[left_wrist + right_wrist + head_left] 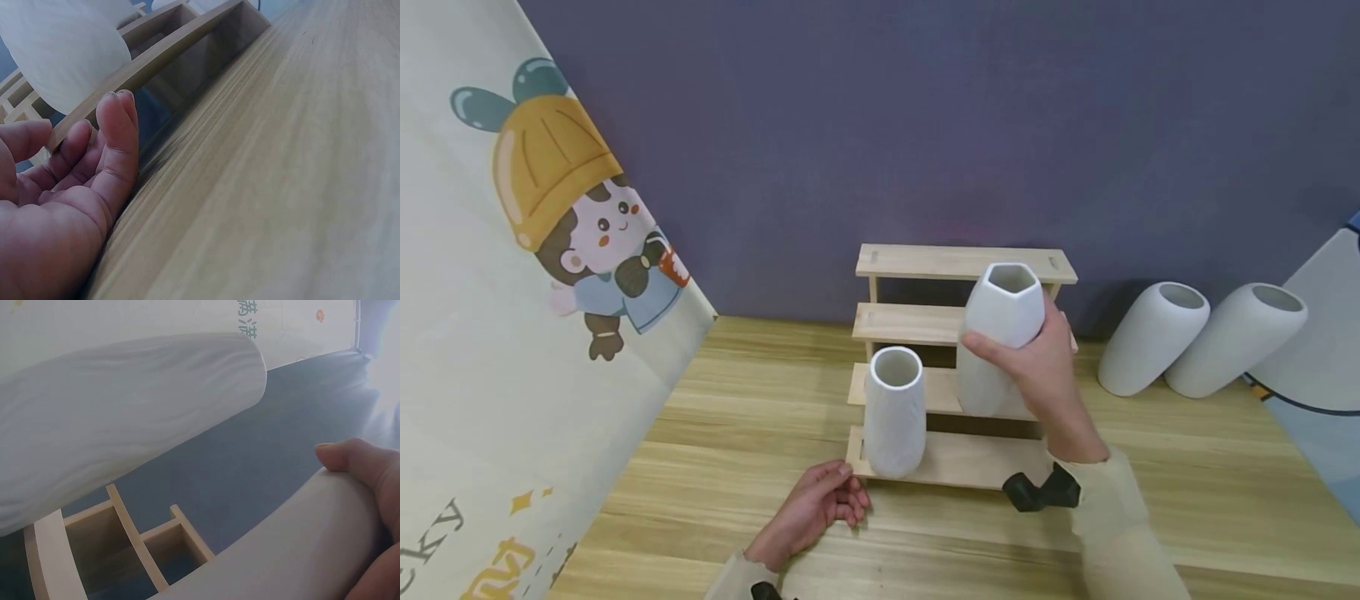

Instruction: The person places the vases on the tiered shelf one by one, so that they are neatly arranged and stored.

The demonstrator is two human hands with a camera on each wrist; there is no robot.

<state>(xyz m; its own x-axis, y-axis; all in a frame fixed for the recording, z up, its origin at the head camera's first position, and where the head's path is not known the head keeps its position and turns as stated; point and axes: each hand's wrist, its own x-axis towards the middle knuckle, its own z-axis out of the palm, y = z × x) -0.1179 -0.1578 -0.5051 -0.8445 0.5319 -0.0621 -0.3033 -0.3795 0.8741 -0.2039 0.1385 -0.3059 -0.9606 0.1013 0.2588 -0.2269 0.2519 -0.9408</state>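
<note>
A dark backdrop [850,150] is rising behind the table [737,400], barring the way at the rear, and a printed sheet [460,275] is slanting along the left. The stepped rack [985,458] is standing near the backdrop with its lowest tier toward the person, probably so every tier can be reached from the front.

The faceted vase [1000,312] is standing upright over the rack's right half, its base at the second-lowest tier; whether it is touching the wood, I cannot tell. The round vase [895,425] is standing at the left of the lowest tier, hiding part of the tiers behind it. Beyond the rack's right end, a plain vase [1150,342] and its twin [1236,342] are sitting side by side on the table, well out of the way.

The right hand [1051,375] is spreading wide around the faceted vase's upper part, thumb in front, likely for control while the base is left free. The left hand [816,504] is pinching the lowest tier's left front corner, thumb above and fingers beneath, apparently steadying the light rack.
</note>
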